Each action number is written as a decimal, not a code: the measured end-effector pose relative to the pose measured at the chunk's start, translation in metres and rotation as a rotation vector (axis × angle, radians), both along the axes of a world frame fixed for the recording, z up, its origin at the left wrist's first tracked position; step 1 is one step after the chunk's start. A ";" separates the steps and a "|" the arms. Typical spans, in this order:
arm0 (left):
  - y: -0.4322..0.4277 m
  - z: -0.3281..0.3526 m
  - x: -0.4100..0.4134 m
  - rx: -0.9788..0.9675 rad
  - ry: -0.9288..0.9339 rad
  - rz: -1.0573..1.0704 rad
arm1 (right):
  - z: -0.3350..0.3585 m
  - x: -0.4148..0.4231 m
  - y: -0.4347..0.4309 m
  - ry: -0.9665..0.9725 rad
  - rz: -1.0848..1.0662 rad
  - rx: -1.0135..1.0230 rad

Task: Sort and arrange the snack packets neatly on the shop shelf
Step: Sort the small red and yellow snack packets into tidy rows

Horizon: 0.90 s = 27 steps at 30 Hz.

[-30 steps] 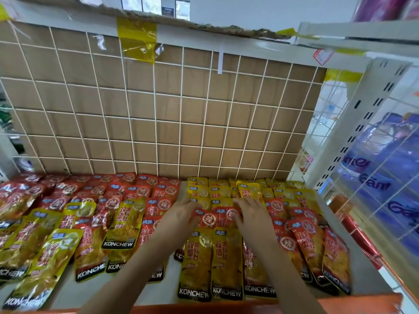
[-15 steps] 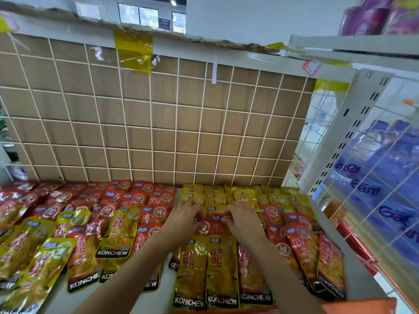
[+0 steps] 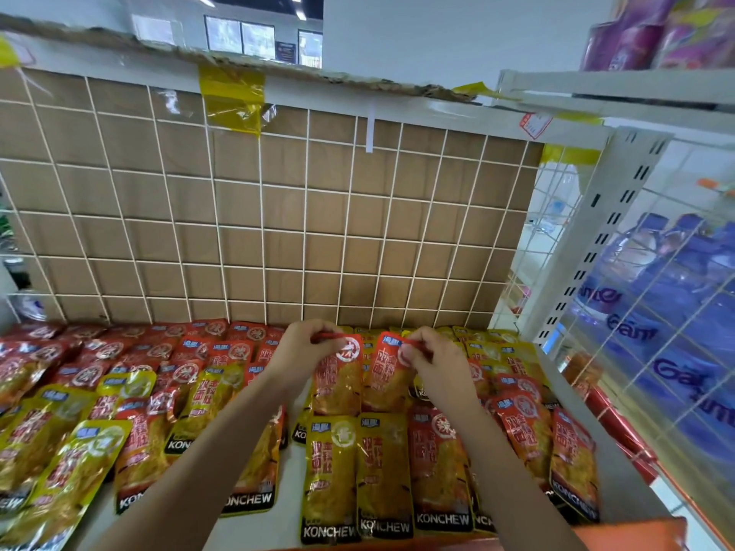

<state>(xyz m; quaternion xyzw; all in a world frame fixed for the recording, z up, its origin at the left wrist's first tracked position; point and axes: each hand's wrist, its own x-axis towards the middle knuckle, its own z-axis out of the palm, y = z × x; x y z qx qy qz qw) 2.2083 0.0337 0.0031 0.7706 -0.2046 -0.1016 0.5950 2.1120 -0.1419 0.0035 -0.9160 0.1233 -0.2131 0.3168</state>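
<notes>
- Left hand (image 3: 302, 353): forearm stretched forward, fingertips pinching the top edge of the left red packet (image 3: 337, 385), which hangs lengthwise, top towards the back grid.
- Right hand (image 3: 435, 361): pinches the right red packet (image 3: 387, 375), tilted, just beside the first, above the shelf (image 3: 288, 522).

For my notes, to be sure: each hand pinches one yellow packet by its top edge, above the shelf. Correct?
Red, not yellow. The head view shows the left hand pinching one red packet and the right hand a second red packet, each by its top edge, above the shelf.
</notes>
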 end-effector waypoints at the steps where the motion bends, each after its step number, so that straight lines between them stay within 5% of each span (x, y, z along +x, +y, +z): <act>1: 0.001 0.002 0.001 -0.016 -0.004 0.023 | 0.003 -0.002 0.000 -0.022 0.010 0.003; 13: 0.044 0.024 -0.021 -0.479 0.154 0.074 | 0.022 -0.041 0.002 -0.397 0.043 0.266; 19: 0.088 0.018 -0.058 -0.339 0.092 0.056 | 0.017 -0.055 0.007 -0.327 0.082 0.232; 27: 0.152 -0.010 -0.093 -0.221 0.120 0.361 | -0.004 -0.053 0.038 -0.177 0.159 0.390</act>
